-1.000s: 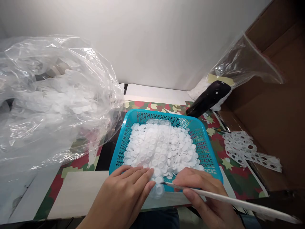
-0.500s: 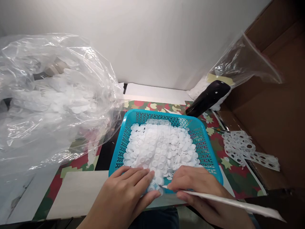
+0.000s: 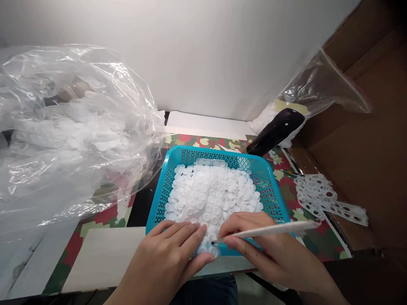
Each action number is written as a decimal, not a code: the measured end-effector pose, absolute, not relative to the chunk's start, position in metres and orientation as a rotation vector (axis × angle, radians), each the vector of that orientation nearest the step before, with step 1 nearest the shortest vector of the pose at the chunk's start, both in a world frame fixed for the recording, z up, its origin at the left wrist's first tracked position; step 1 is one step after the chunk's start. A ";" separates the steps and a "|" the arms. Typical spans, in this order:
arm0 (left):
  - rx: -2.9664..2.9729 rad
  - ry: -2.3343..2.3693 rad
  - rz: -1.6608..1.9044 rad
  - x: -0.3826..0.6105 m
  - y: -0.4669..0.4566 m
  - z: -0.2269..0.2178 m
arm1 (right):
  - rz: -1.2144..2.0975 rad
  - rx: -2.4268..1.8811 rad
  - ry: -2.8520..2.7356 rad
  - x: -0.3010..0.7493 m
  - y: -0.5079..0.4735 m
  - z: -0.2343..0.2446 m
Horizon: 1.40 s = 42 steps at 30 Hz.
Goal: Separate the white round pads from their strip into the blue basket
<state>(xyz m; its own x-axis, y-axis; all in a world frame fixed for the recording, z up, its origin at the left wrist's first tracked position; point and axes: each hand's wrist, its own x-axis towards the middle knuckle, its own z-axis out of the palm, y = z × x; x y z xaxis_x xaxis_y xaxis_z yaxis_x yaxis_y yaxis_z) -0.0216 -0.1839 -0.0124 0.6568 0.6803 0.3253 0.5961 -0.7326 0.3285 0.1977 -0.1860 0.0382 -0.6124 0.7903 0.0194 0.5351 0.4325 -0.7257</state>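
Observation:
A turquoise perforated basket (image 3: 159, 199) sits before me, heaped with small white round discs (image 3: 241, 188). A clear strip of moulded round pockets (image 3: 208, 199) lies over the heap, its near end hanging over the basket's front rim. My left hand (image 3: 168, 254) rests flat on that near end, fingers together and stretched out. My right hand (image 3: 270, 250) pinches a thin white pointed stick (image 3: 273, 229), its dark tip touching the strip beside my left fingertips.
A large clear plastic bag (image 3: 70, 127) of white pieces fills the left. At the right stand a brown cardboard box (image 3: 365, 140), a punched-out white strip (image 3: 321, 197), a black tool (image 3: 275, 131) and a small clear bag (image 3: 321, 84). A pale board (image 3: 101, 258) lies under my hands.
My right hand has shifted up and left, swinging the stick from pointing low right to nearly level, its tip now at the strip's end. My left hand has stayed put.

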 end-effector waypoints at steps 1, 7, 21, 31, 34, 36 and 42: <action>2.683 1.046 0.647 -0.022 -0.184 -0.013 | 0.979 -1.130 -2.344 0.198 -0.184 0.039; 2.675 1.059 0.680 -0.022 -0.184 -0.015 | 0.743 -1.028 -2.595 0.191 -0.185 0.039; 2.670 1.046 0.695 -0.021 -0.183 -0.013 | 0.930 -1.104 -2.384 0.198 -0.191 0.038; 2.630 1.085 0.872 -0.020 -0.186 -0.013 | 0.697 -0.851 -2.393 0.203 -0.198 0.017; 2.600 1.053 0.897 -0.019 -0.186 -0.012 | 0.692 -0.825 -2.415 0.203 -0.198 0.017; 2.581 1.028 0.902 -0.018 -0.186 -0.011 | 0.694 -0.861 -2.462 0.203 -0.197 0.019; 2.527 1.008 0.953 -0.017 -0.185 -0.010 | 0.576 -0.960 -2.679 0.202 -0.193 0.020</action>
<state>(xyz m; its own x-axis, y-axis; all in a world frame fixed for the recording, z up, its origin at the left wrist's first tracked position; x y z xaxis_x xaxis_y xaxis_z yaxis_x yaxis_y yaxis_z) -0.0173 -0.1847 -0.0102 0.5443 0.6875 0.4807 0.5185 -0.7262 0.4515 0.2017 -0.1933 0.0205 -0.7565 0.6481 0.0880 0.5545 0.7070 -0.4390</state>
